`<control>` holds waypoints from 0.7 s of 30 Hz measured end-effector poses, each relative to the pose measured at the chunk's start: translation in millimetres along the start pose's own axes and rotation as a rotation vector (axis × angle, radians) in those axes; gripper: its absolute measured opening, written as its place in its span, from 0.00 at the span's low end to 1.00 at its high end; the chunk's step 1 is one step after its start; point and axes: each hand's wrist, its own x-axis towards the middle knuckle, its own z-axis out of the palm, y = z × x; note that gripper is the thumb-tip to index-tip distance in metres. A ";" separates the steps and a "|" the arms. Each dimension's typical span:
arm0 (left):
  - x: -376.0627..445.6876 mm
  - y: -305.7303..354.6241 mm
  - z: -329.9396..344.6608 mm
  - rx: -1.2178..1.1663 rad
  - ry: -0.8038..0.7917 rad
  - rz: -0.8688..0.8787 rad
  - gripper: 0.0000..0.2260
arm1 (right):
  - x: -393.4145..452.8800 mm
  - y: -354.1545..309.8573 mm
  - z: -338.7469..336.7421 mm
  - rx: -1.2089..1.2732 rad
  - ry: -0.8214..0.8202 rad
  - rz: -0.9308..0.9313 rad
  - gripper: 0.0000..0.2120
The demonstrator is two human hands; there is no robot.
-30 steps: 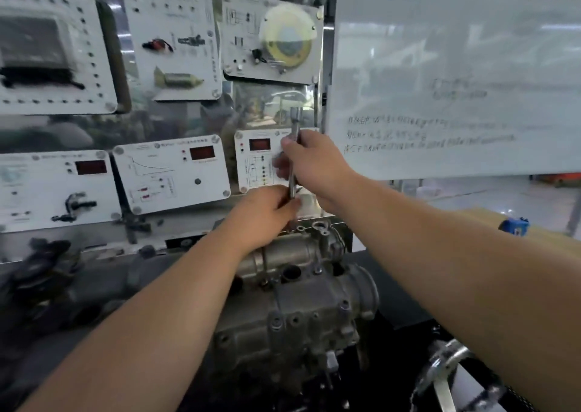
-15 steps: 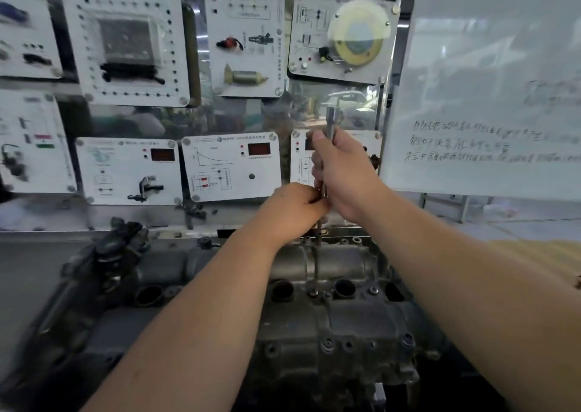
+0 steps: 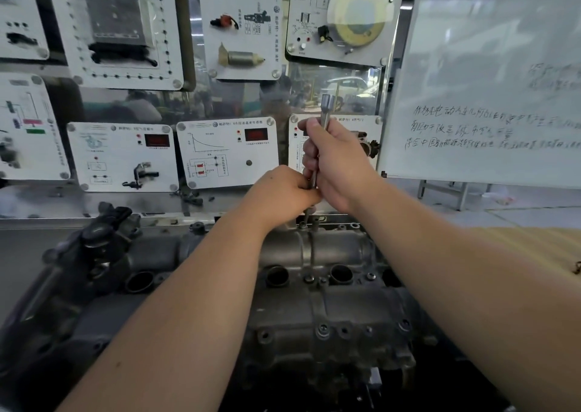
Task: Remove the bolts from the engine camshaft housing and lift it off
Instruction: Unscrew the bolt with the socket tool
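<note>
A socket wrench (image 3: 323,119) is being held upright over the camshaft housing (image 3: 317,292) — right hand (image 3: 336,166) fingers clamped high on it, left hand (image 3: 283,194) fingers clamped lower, at the housing's far edge.

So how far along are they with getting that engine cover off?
Early to midway, it seems. Both hands, left hand and right hand, grip an upright wrench over a bolt at the back edge of the housing. Several bolts still sit in it, so lifting is yet to come.

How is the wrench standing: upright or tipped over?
Upright: the wrench rises from the engine housing, both hands gripping its shaft.
</note>
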 end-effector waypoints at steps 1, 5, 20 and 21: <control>-0.4 -0.1 -0.6 -0.005 0.000 -0.003 0.12 | -0.1 0.8 -0.4 0.008 -0.006 -0.003 0.09; -0.8 0.1 -1.7 -0.007 -0.001 -0.017 0.11 | 1.4 2.3 -2.5 0.022 -0.043 -0.005 0.09; 4.4 -8.9 -1.6 -0.005 -0.017 -0.097 0.18 | 1.5 -5.4 3.9 -0.148 -0.017 -0.063 0.13; 3.0 -8.4 -1.7 -0.014 -0.017 -0.103 0.19 | 1.2 -5.3 7.9 -0.095 0.032 -0.073 0.15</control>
